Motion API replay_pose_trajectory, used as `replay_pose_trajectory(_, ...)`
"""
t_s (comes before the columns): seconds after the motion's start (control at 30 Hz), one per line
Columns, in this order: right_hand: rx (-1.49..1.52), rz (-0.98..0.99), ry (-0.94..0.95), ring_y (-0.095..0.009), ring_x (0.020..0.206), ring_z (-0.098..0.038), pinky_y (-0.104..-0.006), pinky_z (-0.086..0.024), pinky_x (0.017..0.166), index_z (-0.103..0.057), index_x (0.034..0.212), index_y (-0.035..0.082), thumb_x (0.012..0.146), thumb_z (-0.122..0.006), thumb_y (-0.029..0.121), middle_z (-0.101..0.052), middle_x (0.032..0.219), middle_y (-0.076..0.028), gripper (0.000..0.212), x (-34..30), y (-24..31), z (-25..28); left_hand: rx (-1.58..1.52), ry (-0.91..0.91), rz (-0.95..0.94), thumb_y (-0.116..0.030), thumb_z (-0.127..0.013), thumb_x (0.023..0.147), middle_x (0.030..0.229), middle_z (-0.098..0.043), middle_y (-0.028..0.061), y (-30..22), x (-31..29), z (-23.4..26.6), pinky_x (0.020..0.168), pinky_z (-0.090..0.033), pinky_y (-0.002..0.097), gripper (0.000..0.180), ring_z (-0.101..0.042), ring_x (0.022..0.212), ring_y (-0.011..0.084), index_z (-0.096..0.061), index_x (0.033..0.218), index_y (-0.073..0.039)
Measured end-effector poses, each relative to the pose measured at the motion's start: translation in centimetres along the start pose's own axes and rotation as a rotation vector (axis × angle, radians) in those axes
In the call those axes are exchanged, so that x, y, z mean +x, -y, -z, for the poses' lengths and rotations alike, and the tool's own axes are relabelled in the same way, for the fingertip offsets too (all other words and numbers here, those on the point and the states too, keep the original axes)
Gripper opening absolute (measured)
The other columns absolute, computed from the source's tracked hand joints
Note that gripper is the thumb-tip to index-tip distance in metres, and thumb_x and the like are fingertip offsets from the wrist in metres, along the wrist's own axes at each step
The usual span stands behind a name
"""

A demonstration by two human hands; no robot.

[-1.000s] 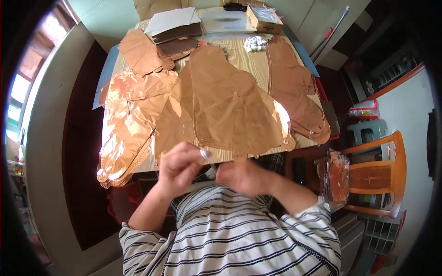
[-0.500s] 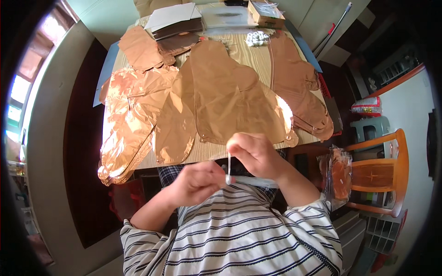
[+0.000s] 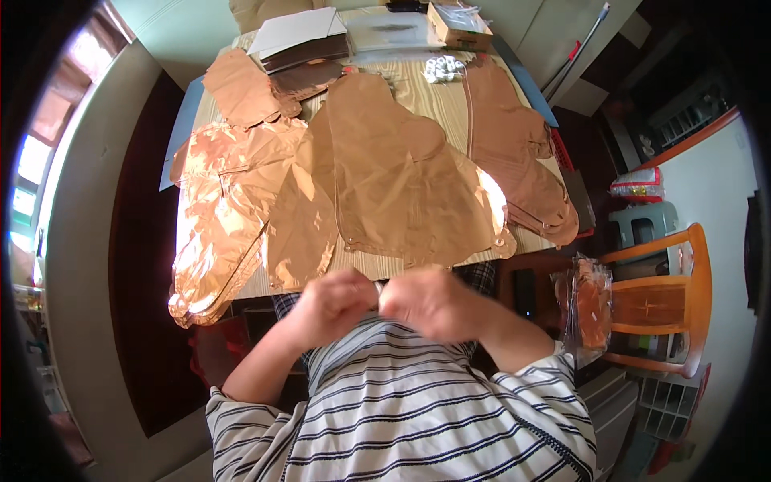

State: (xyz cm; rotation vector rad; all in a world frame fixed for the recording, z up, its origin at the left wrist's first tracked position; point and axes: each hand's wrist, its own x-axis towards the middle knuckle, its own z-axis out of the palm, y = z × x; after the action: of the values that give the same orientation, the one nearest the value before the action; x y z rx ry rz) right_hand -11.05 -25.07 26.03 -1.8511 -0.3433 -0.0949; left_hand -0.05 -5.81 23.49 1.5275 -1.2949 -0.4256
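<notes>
Just off the table's near edge, my left hand (image 3: 333,304) and my right hand (image 3: 430,304) are close together, both with curled fingers. A small white piece of ribbon (image 3: 379,294) shows between them, mostly covered by the fingers. Motion blurs my right hand, which forms a fist at the ribbon. Beyond the hands, a large flat copper-coloured foil balloon (image 3: 393,177) lies on the table, its near edge close to my knuckles. Neither hand touches it.
More flat foil shapes lie left (image 3: 233,185) and right (image 3: 510,136) on the wooden table (image 3: 450,104). Small white ribbon rolls (image 3: 444,69), a stack of boards (image 3: 301,40) and a cardboard box (image 3: 459,30) stand at the back. A wooden chair (image 3: 654,301) is at my right.
My right hand has come down and left toward my left hand. The white strip stretched between them earlier is now mostly hidden. My left hand has moved slightly up.
</notes>
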Motion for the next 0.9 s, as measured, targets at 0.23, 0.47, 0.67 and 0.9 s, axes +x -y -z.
replay_pose_trajectory(0.23,0.033,0.009,0.142,-0.026,0.074,-0.065,-0.0339,-0.050,0.070,-0.062,0.090,0.003,0.091,-0.062,0.014,-0.064,0.077,-0.015,0.011,-0.6,-0.6,-1.5,-0.034,-0.110,0.096,0.009,-0.064,0.081,0.087,-0.063,0.0109,0.0,0.8,0.4,0.071,-0.051,0.0303,0.016,-0.063,0.078,0.0221,-0.070,0.094,0.001)
replay_pose_trajectory(0.47,-0.065,0.050,0.084,-0.027,0.068,-0.063,-0.0360,-0.049,0.063,-0.061,0.087,0.004,0.091,-0.062,0.014,-0.062,0.076,-0.015,0.010,-0.4,-1.7,-1.4,-0.055,-0.189,0.174,0.008,-0.063,0.082,0.087,-0.063,0.0103,0.1,0.4,0.2,0.072,-0.050,0.0295,0.014,-0.062,0.077,0.0212,-0.069,0.093,0.002)
replay_pose_trajectory(0.67,-0.137,-0.044,-0.095,-0.026,0.071,-0.062,-0.0342,-0.048,0.062,-0.061,0.085,0.004,0.093,-0.060,0.013,-0.060,0.076,-0.012,0.013,0.8,-1.6,1.0,-0.285,-0.031,0.055,0.008,-0.062,0.083,0.087,-0.064,0.0092,-0.1,-0.2,-0.9,0.069,-0.050,0.0295,0.012,-0.062,0.076,0.0186,-0.068,0.091,0.001)
replay_pose_trajectory(0.9,-0.023,-0.081,-0.168,-0.028,0.068,-0.062,-0.0353,-0.050,0.064,-0.060,0.085,0.003,0.094,-0.059,0.015,-0.060,0.074,-0.012,0.016,0.9,0.0,1.6,-0.213,0.021,0.128,0.006,-0.062,0.086,0.085,-0.064,0.0105,0.1,0.1,-1.4,0.071,-0.050,0.0279,0.011,-0.063,0.078,0.0197,-0.070,0.093,0.002)
